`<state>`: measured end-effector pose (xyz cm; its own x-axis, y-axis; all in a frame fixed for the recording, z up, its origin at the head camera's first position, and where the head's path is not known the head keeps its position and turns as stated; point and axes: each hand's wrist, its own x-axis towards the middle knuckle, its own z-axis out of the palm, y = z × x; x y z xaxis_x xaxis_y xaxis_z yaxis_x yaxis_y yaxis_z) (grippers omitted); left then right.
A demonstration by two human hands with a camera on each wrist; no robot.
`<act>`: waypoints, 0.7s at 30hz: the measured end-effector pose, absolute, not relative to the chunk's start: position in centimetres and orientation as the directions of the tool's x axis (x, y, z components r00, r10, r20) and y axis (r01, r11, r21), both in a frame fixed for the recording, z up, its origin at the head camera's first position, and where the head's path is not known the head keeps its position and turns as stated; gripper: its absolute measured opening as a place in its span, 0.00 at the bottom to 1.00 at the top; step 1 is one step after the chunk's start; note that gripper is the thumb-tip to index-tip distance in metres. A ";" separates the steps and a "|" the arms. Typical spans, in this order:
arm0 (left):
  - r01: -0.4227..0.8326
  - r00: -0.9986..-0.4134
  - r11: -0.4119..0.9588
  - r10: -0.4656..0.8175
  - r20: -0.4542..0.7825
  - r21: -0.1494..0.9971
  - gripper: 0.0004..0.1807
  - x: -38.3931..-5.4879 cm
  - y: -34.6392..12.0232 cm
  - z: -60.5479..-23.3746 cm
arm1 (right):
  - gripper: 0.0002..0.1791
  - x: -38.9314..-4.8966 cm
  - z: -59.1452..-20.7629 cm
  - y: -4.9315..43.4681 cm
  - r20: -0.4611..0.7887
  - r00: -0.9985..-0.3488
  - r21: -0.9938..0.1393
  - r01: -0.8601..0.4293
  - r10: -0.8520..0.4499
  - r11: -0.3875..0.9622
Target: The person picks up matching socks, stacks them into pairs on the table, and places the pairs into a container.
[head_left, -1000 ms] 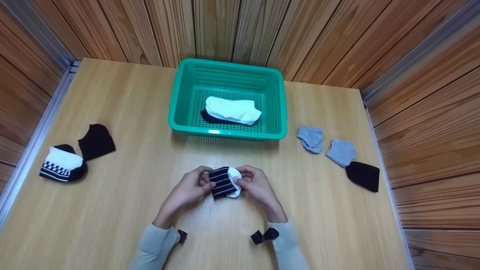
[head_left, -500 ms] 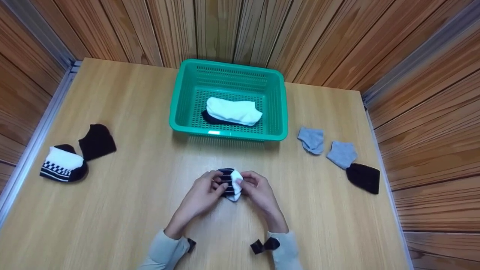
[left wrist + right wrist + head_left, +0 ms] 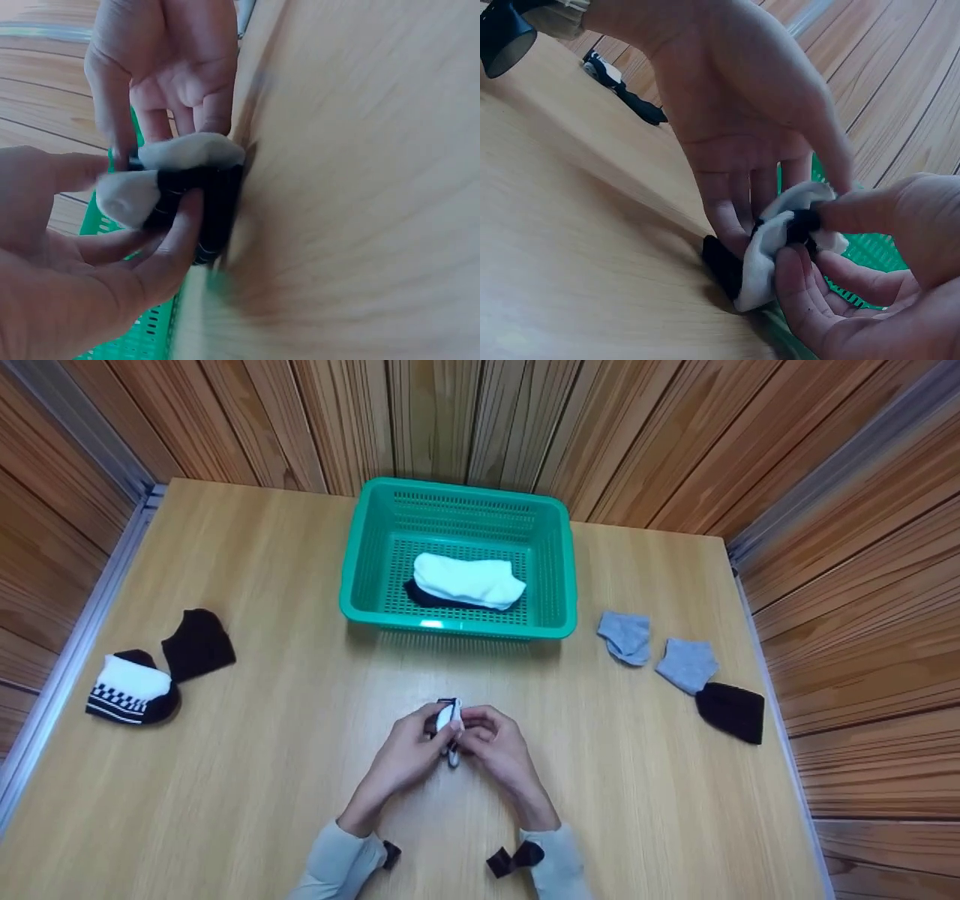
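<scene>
A black sock with thin white stripes and white parts (image 3: pixel 447 718) is held between both hands, low over the near middle of the table. My left hand (image 3: pixel 409 744) grips its left side with thumb and fingers. From the right, my right hand (image 3: pixel 498 744) pinches the sock with thumb and fingertips. In the left wrist view, the sock (image 3: pixel 199 169) is doubled over into a compact bundle, white lying over the striped black. Rolled white and black layers of the sock (image 3: pixel 757 266) show in the right wrist view. The fingers partly hide it.
Behind the hands stands a green basket (image 3: pixel 457 628) holding a white sock (image 3: pixel 469 579) over a black one. At left lie a black sock (image 3: pixel 199 646) and a checkered sock (image 3: pixel 129 679). Grey socks (image 3: pixel 626 639) and a black sock (image 3: pixel 731 712) lie at right.
The striped sock has gone from lying flat and wide between the hands to a narrow, folded bundle. My left hand has moved right, and my right hand has come slightly left.
</scene>
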<state>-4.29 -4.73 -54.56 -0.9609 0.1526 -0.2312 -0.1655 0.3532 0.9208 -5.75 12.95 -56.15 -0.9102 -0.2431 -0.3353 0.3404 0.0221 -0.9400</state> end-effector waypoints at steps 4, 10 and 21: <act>-0.216 -0.957 0.328 0.118 -0.266 0.920 0.21 -4.3 -5.5 -54.4 | 0.17 -6.0 -55.8 13.8 -0.372 -0.912 -0.927 0.374 -0.174 0.021; -0.213 -0.969 0.296 0.061 -0.241 0.931 0.20 -4.5 -7.2 -53.9 | 0.16 -6.6 -55.5 16.5 -0.398 -0.917 -0.917 0.395 -0.042 0.061; -0.206 -0.965 0.473 0.045 -0.257 0.857 0.13 -4.8 -8.1 -54.4 | 0.19 -6.4 -55.8 18.9 -0.305 -0.952 -0.933 0.304 0.025 0.193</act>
<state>-4.77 -8.13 -54.37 -0.9653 0.0453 -0.2572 -0.2060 0.4729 0.8567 -6.38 18.90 -55.81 -0.9521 0.0248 -0.3048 0.3037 0.1932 -0.9330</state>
